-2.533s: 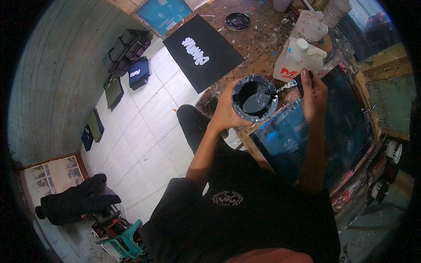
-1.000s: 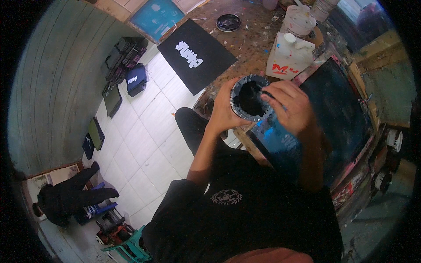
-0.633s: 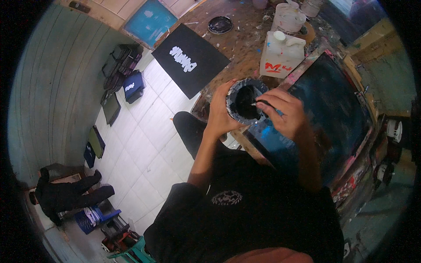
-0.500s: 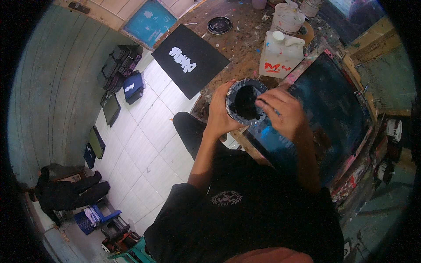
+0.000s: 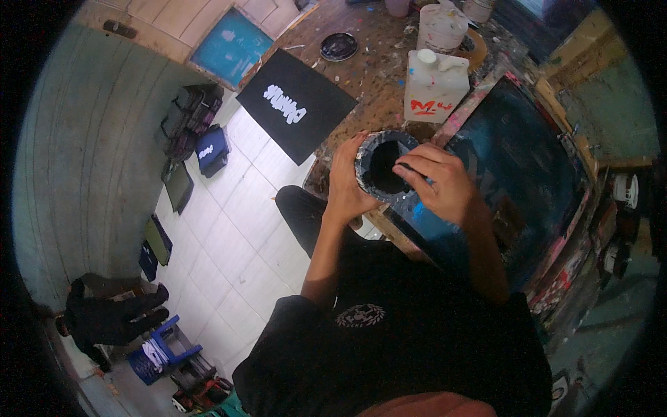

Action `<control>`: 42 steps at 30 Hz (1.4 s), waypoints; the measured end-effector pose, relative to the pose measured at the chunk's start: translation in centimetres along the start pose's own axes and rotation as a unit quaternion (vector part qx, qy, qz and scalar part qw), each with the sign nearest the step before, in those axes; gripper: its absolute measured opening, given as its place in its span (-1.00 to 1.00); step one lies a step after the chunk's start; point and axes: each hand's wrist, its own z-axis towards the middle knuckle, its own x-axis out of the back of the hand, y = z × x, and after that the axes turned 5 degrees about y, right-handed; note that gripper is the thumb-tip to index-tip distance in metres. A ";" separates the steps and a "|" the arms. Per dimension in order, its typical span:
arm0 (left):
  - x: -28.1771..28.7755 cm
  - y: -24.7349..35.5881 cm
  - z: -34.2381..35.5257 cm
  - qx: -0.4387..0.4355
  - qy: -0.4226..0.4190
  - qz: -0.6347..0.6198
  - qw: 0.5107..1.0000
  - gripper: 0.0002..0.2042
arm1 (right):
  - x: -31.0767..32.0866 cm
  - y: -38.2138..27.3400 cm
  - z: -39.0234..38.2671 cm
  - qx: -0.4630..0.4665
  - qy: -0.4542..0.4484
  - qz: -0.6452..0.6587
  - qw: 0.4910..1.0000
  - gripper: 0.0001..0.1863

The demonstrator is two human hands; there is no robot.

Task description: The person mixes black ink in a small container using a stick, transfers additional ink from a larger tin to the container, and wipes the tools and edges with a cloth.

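My left hand (image 5: 342, 186) is wrapped round the left side of a round pot with a paint-smeared grey rim (image 5: 365, 172). Dark paint or ink coats the inside of the pot. Over its right edge, my right hand (image 5: 441, 182) has its fingers pinched together and dips toward the opening; whatever is between the fingertips is dark and I cannot make it out. Beneath and to the right of that hand lies a screen-printing frame (image 5: 535, 156) with dark blue mesh. A white plastic jug (image 5: 436, 87) with red marks stands just beyond the pot.
A black sheet (image 5: 302, 132) with white print overhangs the stained table (image 5: 375, 76). Beyond it lies a paint-smeared round lid (image 5: 339, 46). A whitish tub (image 5: 442, 29) stands behind the jug. Dark folded items (image 5: 212, 149) line the floor at left. A person in black (image 5: 114, 316) is near a blue chair (image 5: 170, 340).
My right hand has shifted slightly left and down over the pot's opening. The left hand keeps its hold. The whole view has tilted a little.
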 end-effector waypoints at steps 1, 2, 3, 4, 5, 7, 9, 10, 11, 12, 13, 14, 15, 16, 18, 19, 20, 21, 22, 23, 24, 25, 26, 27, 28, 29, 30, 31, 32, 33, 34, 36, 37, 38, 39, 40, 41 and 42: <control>0.0 0.0 0.0 -0.005 0.000 0.008 1.000 -0.01 | 0.2 -0.3 0.0 -0.029 -0.006 0.041 0.999 -0.83; -0.1 0.0 0.1 -0.009 0.000 0.016 1.000 -0.01 | 0.4 -0.4 0.0 -0.057 -0.012 0.082 0.995 -0.83; -0.2 0.1 0.2 -0.012 -0.001 0.014 1.000 -0.01 | 0.4 -0.3 0.0 -0.057 -0.009 0.080 0.995 -0.83; -0.3 0.2 0.2 -0.008 -0.002 0.012 1.000 -0.01 | 0.3 0.0 -0.1 -0.040 0.011 0.044 0.998 -0.83; -0.3 0.3 0.2 -0.003 -0.004 0.010 1.000 -0.01 | 0.2 0.3 -0.2 -0.022 0.031 0.007 0.999 -0.83; -0.3 0.2 -0.1 0.001 -0.002 0.007 1.000 0.00 | 0.2 0.3 -0.3 -0.013 -0.010 0.031 0.999 -0.82; -0.1 -0.1 -0.3 0.005 0.002 0.006 1.000 0.00 | 0.1 0.2 -0.3 -0.001 -0.053 0.055 0.997 -0.81; -0.2 -0.1 -0.2 0.007 -0.004 -0.001 1.000 0.01 | 0.2 0.2 -0.3 -0.017 -0.007 0.061 0.998 -0.81; -0.3 -0.2 -0.2 0.009 -0.011 -0.007 1.000 0.02 | 0.3 0.3 -0.3 -0.033 0.039 0.066 0.996 -0.81; -0.5 -0.2 -0.1 0.008 -0.013 -0.009 1.000 0.02 | 0.4 0.4 -0.4 -0.036 0.041 0.064 0.996 -0.81; -0.3 -0.3 -0.2 -0.001 -0.008 0.002 1.000 0.03 | 0.1 0.6 -0.4 -0.007 0.005 0.039 0.999 -0.81; -0.1 -0.3 -0.2 -0.011 -0.004 0.013 1.000 0.03 | -0.1 0.6 -0.4 0.021 -0.031 0.013 0.999 -0.80; 0.1 -0.3 -0.3 -0.013 -0.004 0.015 1.000 0.03 | -0.3 0.3 -0.2 0.023 -0.029 0.014 0.999 -0.80; 0.2 -0.2 -0.5 0.010 0.002 -0.007 1.000 0.00 | -0.2 -0.1 0.0 0.001 0.001 0.047 0.999 -0.81; 0.5 -0.1 -0.4 0.029 0.006 -0.028 0.999 -0.04 | -0.4 -0.5 0.2 -0.021 0.035 0.080 0.996 -0.81; 0.4 0.2 -0.2 0.015 0.007 -0.022 1.000 -0.04 | -0.3 -0.2 0.1 0.004 0.037 0.016 0.999 -0.82; 0.2 0.4 0.1 -0.001 0.006 -0.016 1.000 -0.04 | -0.2 0.0 0.0 0.027 0.041 -0.050 0.998 -0.83; 0.1 0.2 0.0 -0.009 -0.001 -0.020 1.000 -0.04 | -0.3 0.3 -0.2 0.024 0.050 -0.054 0.997 -0.83; -0.3 -0.8 -0.2 0.014 -0.008 -0.039 0.999 -0.04 | -0.4 0.6 -0.5 0.002 0.035 0.014 0.999 -0.84; -0.9 -0.3 0.0 0.020 -0.016 -0.064 0.998 -0.03 | 0.3 1.1 -0.9 -0.026 0.024 0.069 0.997 -0.84; -1.2 0.1 0.1 0.028 -0.022 -0.083 0.996 -0.02 | 0.2 0.9 -0.8 -0.043 0.059 0.082 0.994 -0.84; -0.8 0.6 0.1 0.038 -0.019 -0.093 0.995 -0.01 | -0.2 0.9 -0.4 -0.039 0.060 0.091 0.993 -0.86; -0.6 -1.7 -0.9 0.034 -0.003 -0.099 0.995 0.02 | -1.1 1.1 -0.3 -0.042 0.068 0.084 0.993 -0.86; -1.1 -0.1 -0.4 0.115 -0.022 -0.131 0.984 0.03 | -0.5 1.2 -0.3 -0.054 0.043 0.009 0.998 -0.80; -0.9 1.5 0.8 0.155 -0.041 -0.144 0.976 0.02 | -0.3 1.5 -0.3 -0.024 0.057 -0.051 0.997 -0.75; -1.7 2.5 0.9 0.140 -0.002 -0.247 0.959 -0.11 | -0.4 2.1 -0.8 -0.018 0.088 -0.075 0.993 -0.69; -2.3 0.0 0.6 0.100 0.006 -0.213 0.972 -0.10 | 1.3 2.1 -1.4 -0.030 0.110 -0.096 0.989 -0.69; -2.6 -0.2 0.4 0.084 0.016 -0.102 0.991 -0.12 | 3.2 2.1 -2.5 -0.026 0.163 -0.109 0.980 -0.64; -2.9 -1.0 0.3 0.122 0.001 -0.105 0.987 0.07 | 4.7 1.9 -3.7 -0.017 0.212 -0.117 0.970 -0.59; -3.4 -1.8 0.0 0.124 0.006 -0.108 0.986 0.07 | 6.8 2.7 -5.5 -0.074 0.219 -0.159 0.960 -0.52; -3.6 -2.7 -0.2 0.126 0.017 -0.105 0.986 0.06 | 9.0 3.3 -7.6 -0.111 0.246 -0.210 0.940 -0.52; -3.2 -4.8 0.5 0.126 0.053 -0.069 0.988 0.03 | 14.5 4.5 -11.4 -0.173 0.304 -0.312 0.883 -0.54; -3.0 -5.3 0.6 0.136 0.064 -0.064 0.987 0.01 | 17.4 5.8 -14.1 -0.200 0.340 -0.361 0.845 -0.56; -3.2 -5.6 0.6 0.147 0.070 -0.062 0.985 -0.01 | 21.1 6.2 -16.9 -0.254 0.340 -0.394 0.815 -0.55; -3.3 -5.9 0.7 0.158 0.079 -0.061 0.982 -0.04 | 24.4 6.5 -19.8 -0.305 0.339 -0.422 0.783 -0.54; -4.7 -5.9 0.8 0.179 0.074 -0.049 0.980 -0.06 | 26.8 6.6 -24.2 -0.329 0.433 -0.421 0.726 -0.52; -4.4 -6.4 0.9 0.139 0.081 -0.103 0.982 -0.11 | 30.0 6.6 -26.3 -0.389 0.427 -0.370 0.727 -0.38; -4.7 -6.2 1.0 0.159 0.115 -0.044 0.980 -0.12 | 33.1 7.6 -29.6 -0.398 0.453 -0.408 0.686 -0.34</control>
